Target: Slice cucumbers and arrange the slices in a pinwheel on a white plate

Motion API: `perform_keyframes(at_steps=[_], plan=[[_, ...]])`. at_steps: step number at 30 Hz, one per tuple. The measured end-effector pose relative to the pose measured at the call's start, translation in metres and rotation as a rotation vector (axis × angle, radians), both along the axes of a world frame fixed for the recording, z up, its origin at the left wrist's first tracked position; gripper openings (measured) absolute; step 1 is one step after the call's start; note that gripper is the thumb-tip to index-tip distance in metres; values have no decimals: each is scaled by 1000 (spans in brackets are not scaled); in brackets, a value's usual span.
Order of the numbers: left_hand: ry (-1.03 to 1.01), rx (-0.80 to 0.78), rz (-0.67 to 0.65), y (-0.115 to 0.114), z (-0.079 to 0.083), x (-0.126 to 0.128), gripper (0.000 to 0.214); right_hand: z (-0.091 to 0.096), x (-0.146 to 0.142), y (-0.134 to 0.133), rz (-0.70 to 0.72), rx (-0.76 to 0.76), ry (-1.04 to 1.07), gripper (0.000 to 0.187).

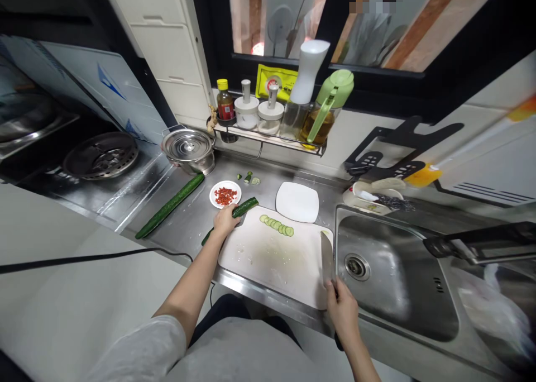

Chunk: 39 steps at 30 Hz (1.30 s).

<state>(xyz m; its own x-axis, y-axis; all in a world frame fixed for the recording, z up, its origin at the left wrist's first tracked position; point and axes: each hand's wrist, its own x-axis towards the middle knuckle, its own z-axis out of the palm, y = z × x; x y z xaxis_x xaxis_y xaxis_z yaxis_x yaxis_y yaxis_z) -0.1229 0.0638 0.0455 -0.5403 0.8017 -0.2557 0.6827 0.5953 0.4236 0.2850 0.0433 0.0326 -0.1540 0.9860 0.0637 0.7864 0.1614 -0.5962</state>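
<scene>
My left hand point(225, 220) is closed around a long green cucumber point(246, 206) that lies at the left edge of the white cutting board point(276, 256). A row of cucumber slices point(277, 225) sits on the board's far part. My right hand point(342, 305) grips the handle of a kitchen knife point(327, 252), whose blade rests along the board's right edge, pointing away from me.
A second whole cucumber point(171, 205) lies on the steel counter to the left. A small dish of red chopped chilli point(225, 194), cucumber ends point(248, 177), a white square plate point(297, 201) and a lidded steel pot point(188, 149) stand behind. The sink point(393, 270) is at right, a condiment rack point(272, 119) at the back.
</scene>
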Motion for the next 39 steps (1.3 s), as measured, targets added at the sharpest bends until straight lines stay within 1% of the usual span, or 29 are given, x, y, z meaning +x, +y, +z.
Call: perform_keyframes(at_steps=[5,9,15,19,21,23,25,26,28,29,32,34,37,39], plan=[[4,-8,-11,-4,-1,2,57,1,0,2,6,-10,-2,67],[2,2,-20,-7,-5,2,62,1,0,4,-5,-12,-5,65],[13,28,-16,-8,-9,0,63,4,-3,4,0,-21,14,62],[31,27,5,-10,-3,-2,64,4,-3,4,6,-33,23,60],[76,78,18,-13,3,2,64,5,-3,3,5,-36,31,59],[146,177,27,-15,7,14,57,6,-5,2,-11,-47,40,57],[174,269,-20,-18,7,34,45,9,-8,1,-38,-78,44,55],[154,296,-75,-19,6,47,40,10,-10,0,-51,-106,43,54],[67,307,-229,-18,0,76,34,13,-14,0,-82,-174,46,52],[32,305,-279,-16,-4,90,32,14,-17,1,-88,-207,52,50],[-22,262,-378,-2,-14,125,33,16,-24,4,-84,-236,57,44],[-12,230,-412,12,-19,141,35,16,-27,5,-82,-236,31,41],[41,188,-452,35,-21,154,35,15,-28,5,-75,-247,14,39],[74,167,-491,45,-21,159,33,14,-27,3,-74,-250,24,38]])
